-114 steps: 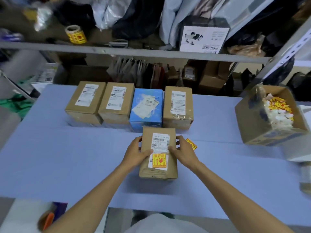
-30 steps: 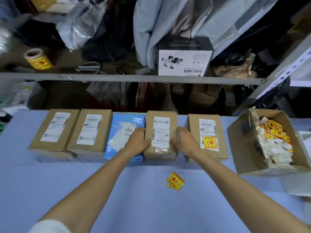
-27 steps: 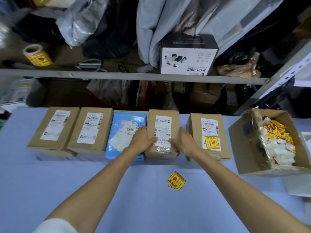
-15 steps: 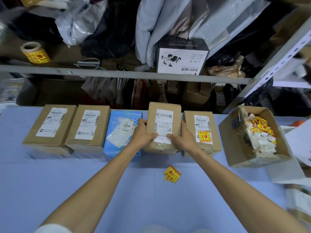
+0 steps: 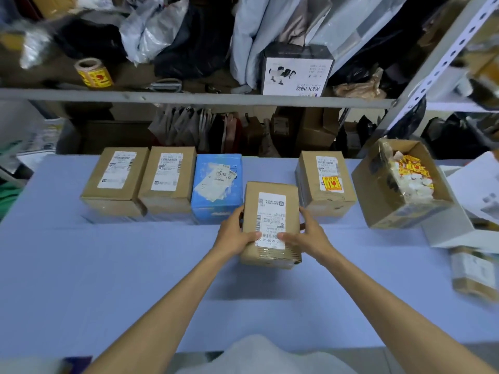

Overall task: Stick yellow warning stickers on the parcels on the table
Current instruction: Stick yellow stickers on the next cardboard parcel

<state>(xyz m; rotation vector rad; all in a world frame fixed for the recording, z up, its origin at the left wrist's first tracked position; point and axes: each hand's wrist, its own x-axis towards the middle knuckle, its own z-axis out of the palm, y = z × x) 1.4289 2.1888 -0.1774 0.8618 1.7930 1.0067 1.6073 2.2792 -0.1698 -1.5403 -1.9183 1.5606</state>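
Brown parcel (image 5: pixel 251 201) clasped from both sides.
The left grip (image 5: pixel 233 234) and right grip (image 5: pixel 310 236) curl round it, thumbs (image 5: pixel 255 234) hiding label (image 5: pixel 271 209) text; blurred box (image 5: pixel 471 273) far right.

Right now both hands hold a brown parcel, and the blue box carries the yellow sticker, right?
No. The head view shows the yellow sticker on the rightmost parcel; the blue box has none. The left hand and right hand do hold the brown parcel.
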